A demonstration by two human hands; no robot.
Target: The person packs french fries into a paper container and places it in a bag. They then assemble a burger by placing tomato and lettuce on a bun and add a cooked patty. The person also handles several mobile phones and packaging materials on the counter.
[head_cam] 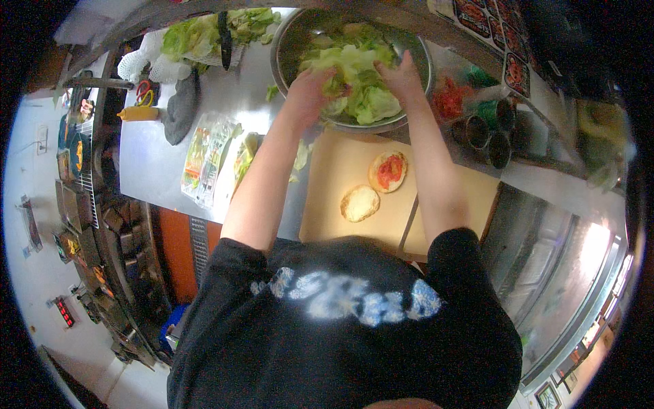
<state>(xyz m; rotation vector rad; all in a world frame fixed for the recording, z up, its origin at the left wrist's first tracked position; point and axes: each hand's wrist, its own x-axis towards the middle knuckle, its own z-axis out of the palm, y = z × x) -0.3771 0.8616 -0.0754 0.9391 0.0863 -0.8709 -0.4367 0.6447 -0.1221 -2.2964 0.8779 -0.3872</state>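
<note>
Both of my hands reach into a large metal bowl of torn lettuce leaves. My left hand is on the left side of the leaves, blurred, and its grip does not show clearly. At the right side of the bowl, my right hand has its fingers spread at the edge of the lettuce. Below the bowl, a tan board bears two bun halves. One bun half has red sauce or a tomato topping on it; the other bun half is pale and lies cut side up.
Left on the metal counter are plastic packaging, a dark grey cloth, a yellow squeeze bottle, scissors and a dark-bladed knife beside more lettuce. Several dark cylindrical containers stand right of the bowl.
</note>
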